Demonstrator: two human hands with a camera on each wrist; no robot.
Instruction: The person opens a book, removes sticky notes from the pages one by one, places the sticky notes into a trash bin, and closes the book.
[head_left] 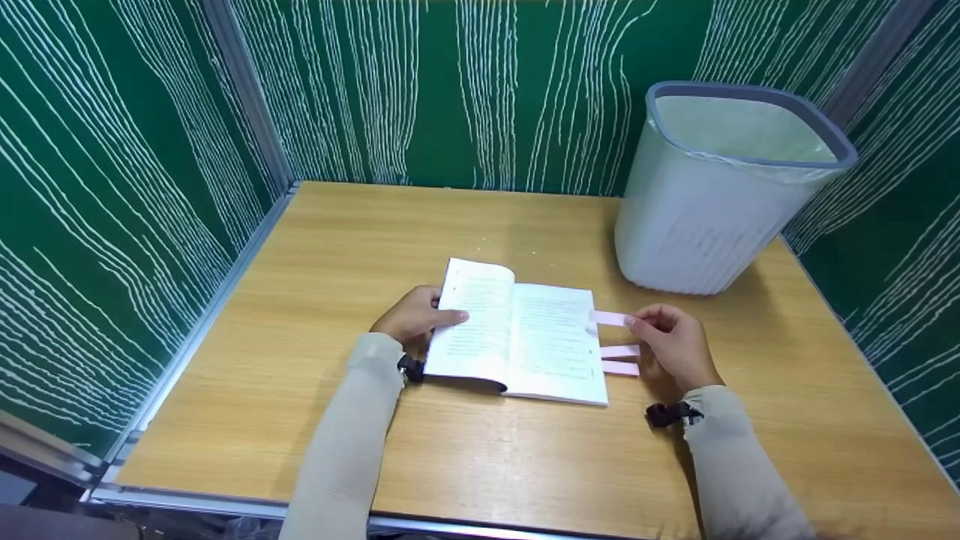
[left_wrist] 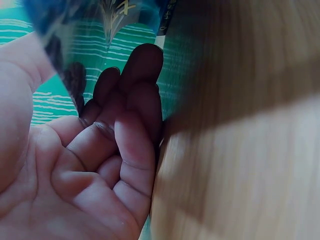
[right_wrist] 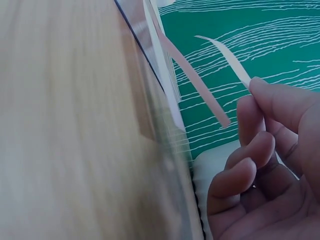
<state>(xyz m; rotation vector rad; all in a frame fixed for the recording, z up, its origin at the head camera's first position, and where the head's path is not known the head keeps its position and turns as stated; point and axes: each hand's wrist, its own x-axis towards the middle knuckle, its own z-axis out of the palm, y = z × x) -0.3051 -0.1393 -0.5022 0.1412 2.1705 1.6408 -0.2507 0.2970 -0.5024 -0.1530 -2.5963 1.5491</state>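
An open book (head_left: 555, 345) with printed pages lies on the table. My left hand (head_left: 416, 319) grips its left side, thumb on the page and fingers beneath; the left wrist view shows those fingers (left_wrist: 135, 145) curled under the dark, glossy cover (left_wrist: 75, 30). My right hand (head_left: 675, 341) pinches the end of a pink paper strip (head_left: 611, 319) between thumb and forefinger, at the book's right edge. In the right wrist view this strip (right_wrist: 230, 57) bends away from the fingertips. Two more pink strips (head_left: 621, 351) stick out from the pages lower down.
A white trash bin (head_left: 690, 217) with a grey rim and a liner stands at the back right of the wooden table (head_left: 360, 232). Green panels (head_left: 435, 97) with white wavy lines wall the table's back and sides. Tiny light specks lie beyond the book.
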